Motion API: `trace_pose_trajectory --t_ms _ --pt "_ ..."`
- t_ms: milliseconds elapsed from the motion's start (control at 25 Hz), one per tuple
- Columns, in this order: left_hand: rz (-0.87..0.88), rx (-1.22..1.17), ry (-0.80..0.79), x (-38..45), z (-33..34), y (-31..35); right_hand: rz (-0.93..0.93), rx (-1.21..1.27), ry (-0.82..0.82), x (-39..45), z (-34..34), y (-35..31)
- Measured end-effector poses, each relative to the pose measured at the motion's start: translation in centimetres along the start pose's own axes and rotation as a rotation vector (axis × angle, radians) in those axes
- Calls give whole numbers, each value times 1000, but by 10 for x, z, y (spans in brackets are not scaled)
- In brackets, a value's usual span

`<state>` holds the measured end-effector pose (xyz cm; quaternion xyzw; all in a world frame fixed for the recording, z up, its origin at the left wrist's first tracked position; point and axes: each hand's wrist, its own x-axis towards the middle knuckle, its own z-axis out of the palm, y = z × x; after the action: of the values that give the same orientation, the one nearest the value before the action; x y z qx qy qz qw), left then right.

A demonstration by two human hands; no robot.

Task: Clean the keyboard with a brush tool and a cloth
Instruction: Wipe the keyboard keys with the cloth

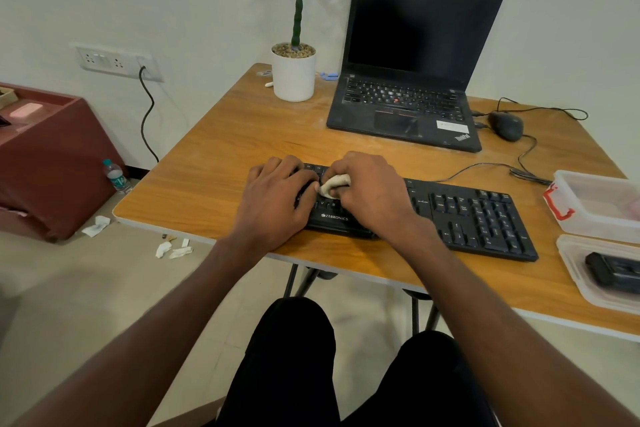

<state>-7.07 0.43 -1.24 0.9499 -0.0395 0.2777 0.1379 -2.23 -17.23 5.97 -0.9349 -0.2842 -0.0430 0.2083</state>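
I am pinching the balled cloth (pixel 334 184) in my right hand (pixel 367 191) over the keyboard (pixel 467 215) near the tabletop (pixel 214 163) edge, left hand (pixel 277 194) lying flat on the keys, so pressing hard risks popping a keycap.

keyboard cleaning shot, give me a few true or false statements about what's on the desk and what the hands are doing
1. The right hand grips a small wad of cloth over the keyboard. True.
2. The left hand is lifted off the desk, holding a brush. False: it rests on the keyboard's left end, and no brush shows in it.
3. The laptop is closed. False: its lid is open and the screen dark.
4. A potted plant stands left of the laptop. True.
5. The mouse lies left of the plant. False: it lies right of the laptop.
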Motion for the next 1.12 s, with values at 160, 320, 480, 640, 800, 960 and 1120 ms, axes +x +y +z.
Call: trace_pose_trajectory --t_ms 160,320,480,640,800,960,1120 --pt "-9 -18 -6 0 -1 0 131 -124 -25 -2 -13 13" --pt "-3 -62 -37 1 -1 1 265 -274 -39 -1 -27 23" --pt "-5 -60 -49 1 -1 1 110 -73 -146 9 -10 -3" --pt "-2 -65 -49 1 -1 0 229 -168 -40 4 -23 15" --pt "-5 -56 -58 1 -2 2 267 -220 16 -3 -34 30" --pt "-4 -38 -62 0 -3 1 139 48 -108 -4 -15 7" --pt "1 -45 -66 0 -2 1 274 -125 -144 -3 -31 24"
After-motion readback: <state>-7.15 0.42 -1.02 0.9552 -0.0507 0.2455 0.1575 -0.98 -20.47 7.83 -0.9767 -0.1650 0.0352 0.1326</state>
